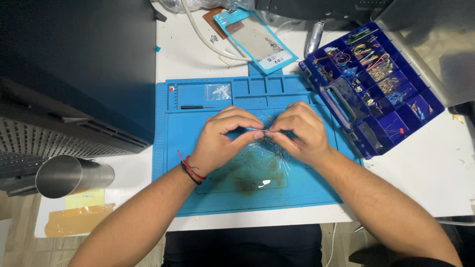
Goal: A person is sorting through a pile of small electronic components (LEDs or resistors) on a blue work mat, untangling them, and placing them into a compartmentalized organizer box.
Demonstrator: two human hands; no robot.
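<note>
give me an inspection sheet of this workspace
surface: blue mat on a white table, smudged near its middle
job's things: thin wire parts piled on the mat; one pinched between both hands
clutter: small screwdriver, clear bag, blue-edged pouch, open blue parts box, metal cylinder, taped notes
grippers: left hand and right hand, fingertips meeting over the pile
cables: white cable at the top
surroundings: dark case on the left
</note>
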